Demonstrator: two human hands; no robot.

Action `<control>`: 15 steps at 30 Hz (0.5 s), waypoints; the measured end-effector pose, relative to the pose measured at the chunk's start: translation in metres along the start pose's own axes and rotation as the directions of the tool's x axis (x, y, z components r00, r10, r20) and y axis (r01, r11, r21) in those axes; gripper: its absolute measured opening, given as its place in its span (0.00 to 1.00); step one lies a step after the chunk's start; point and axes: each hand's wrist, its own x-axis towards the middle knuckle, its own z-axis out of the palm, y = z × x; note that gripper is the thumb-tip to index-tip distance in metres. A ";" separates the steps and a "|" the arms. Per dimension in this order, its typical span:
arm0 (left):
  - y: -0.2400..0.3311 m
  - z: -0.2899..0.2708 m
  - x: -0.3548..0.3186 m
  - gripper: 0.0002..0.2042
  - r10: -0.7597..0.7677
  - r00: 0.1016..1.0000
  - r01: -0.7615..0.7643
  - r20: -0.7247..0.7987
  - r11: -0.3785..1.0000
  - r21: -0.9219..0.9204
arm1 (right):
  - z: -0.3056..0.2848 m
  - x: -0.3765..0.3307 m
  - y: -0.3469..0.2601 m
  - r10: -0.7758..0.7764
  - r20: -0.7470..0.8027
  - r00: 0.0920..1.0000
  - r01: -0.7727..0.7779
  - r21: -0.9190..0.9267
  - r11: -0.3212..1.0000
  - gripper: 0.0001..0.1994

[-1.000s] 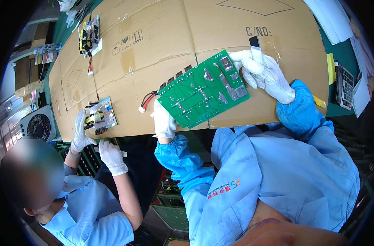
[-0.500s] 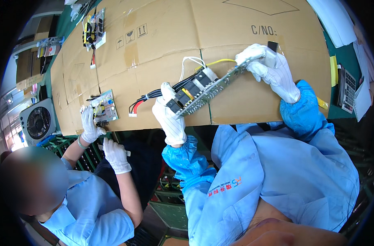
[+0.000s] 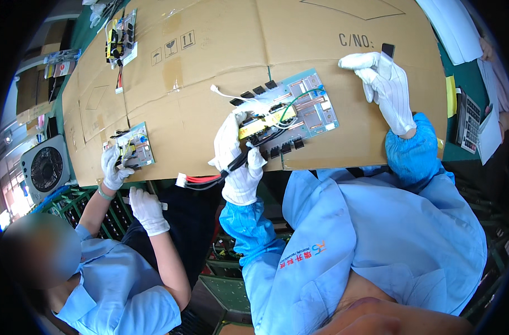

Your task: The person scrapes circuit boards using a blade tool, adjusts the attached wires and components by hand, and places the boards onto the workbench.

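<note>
My left hand (image 3: 235,159), in a white glove, is closed on a circuit board (image 3: 321,111) at its near left end, by the yellow-wrapped part. The board lies component side up, close to the cardboard. Black cables (image 3: 240,161) run past my fingers to red wires ending in a white plug (image 3: 181,180). A loose white wire and a thin green wire show on the board. To the right, my gloved right hand (image 3: 386,92) is apart from the board, its index finger pointing left. It holds a small item with a dark, flat end (image 3: 388,51); its kind is unclear.
A co-worker's gloved hand (image 3: 113,170) touches another circuit board (image 3: 137,146) at left. A third board (image 3: 121,42) lies at the far left of the cardboard sheet (image 3: 221,44). A calculator (image 3: 471,123) and papers lie at right; a fan (image 3: 46,168) stands at left.
The board has turned from tilted, underside toward me, to lying component side up. My right hand has let go of its right end and moved slightly away.
</note>
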 end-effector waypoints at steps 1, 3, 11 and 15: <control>0.002 -0.002 -0.005 0.31 -0.003 1.000 0.003 0.004 1.000 -0.005 | -0.001 0.000 -0.001 -0.012 -0.045 0.999 0.009 -0.048 0.999 0.15; 0.005 -0.003 -0.012 0.30 -0.049 0.999 0.050 -0.009 0.996 0.076 | 0.001 0.003 0.002 -0.031 -0.062 0.998 0.030 -0.014 0.999 0.15; 0.006 0.002 -0.012 0.30 -0.068 0.996 0.073 -0.065 0.993 0.088 | 0.007 0.014 0.015 -0.388 0.126 0.913 0.404 -0.403 0.821 0.16; 0.007 0.003 -0.016 0.31 -0.152 0.984 0.147 -0.094 0.987 -0.061 | 0.011 0.012 0.003 -0.225 0.074 0.972 0.236 -0.246 0.940 0.16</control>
